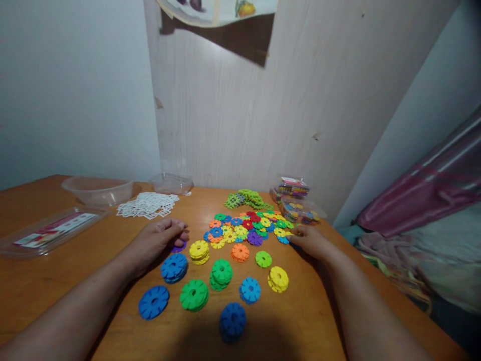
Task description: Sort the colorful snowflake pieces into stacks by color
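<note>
Tabletop (pixel 75 260) holds four blue stacks (pixel 174 267), three green stacks (pixel 221 273), two yellow stacks (pixel 278 279).

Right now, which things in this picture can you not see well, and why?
Head view:
The purple disc: mostly covered by the left hand; one or a stack, unclear.
Fingertips of the right hand: curled at the edge of the loose disc pile; any grip is hidden.
The label in the clear tray: too blurred to read.
The wall poster: cut off by the top edge.

Wooden table (pixel 45 281) before a pale panel (pixel 263 125), perhaps bedding (pixel 432 250) right.
</note>
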A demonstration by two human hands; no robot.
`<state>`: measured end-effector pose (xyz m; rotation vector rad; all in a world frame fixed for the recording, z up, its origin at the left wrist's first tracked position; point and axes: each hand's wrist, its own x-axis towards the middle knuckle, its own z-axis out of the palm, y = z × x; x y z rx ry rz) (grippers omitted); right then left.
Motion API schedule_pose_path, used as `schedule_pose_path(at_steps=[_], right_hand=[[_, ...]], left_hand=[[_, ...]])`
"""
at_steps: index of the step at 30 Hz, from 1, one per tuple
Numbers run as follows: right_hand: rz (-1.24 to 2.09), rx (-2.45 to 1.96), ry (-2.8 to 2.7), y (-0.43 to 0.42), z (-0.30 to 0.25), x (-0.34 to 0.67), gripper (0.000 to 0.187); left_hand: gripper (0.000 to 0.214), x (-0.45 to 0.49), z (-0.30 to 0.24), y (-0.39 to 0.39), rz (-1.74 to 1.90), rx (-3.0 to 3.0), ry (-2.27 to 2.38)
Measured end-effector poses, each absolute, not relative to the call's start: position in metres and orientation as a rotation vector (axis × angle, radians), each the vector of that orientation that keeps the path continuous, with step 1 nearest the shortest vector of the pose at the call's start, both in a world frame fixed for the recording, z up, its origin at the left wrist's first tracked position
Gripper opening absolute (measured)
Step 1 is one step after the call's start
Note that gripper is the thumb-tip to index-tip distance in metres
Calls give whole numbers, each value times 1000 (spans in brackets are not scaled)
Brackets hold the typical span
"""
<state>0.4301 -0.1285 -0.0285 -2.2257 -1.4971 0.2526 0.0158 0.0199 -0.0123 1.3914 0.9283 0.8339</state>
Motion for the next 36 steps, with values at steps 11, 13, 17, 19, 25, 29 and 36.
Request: schedule_pose_path(at_steps=[11, 13, 17, 19, 25, 29, 36], right_hand=[[337, -2277, -1400, -128, -26, 422, 24], [374, -2272, -1379, -129, -23, 419, 24], [507, -2188, -1310, -132, -14, 412, 24], [601, -2079, -1264, -136, -7, 406, 22], [999, -1765, -1216, -144, 12, 387, 18], [1085, -1750, -1146, -142, 6, 386, 22], [1127, -1758, -1299, -143, 6, 375, 19]], left_hand=[[34, 15, -15, 23, 835, 1399, 932], [33, 15, -16, 24, 829, 1398, 917], [32, 14, -17, 25, 820, 1403, 892], [32, 15, -16, 24, 823, 1398, 909], [34, 17, -10, 18, 854, 1401, 944], [33, 17, -9, 16, 851, 1397, 952], [33, 19, -5, 13, 861, 1391, 956]])
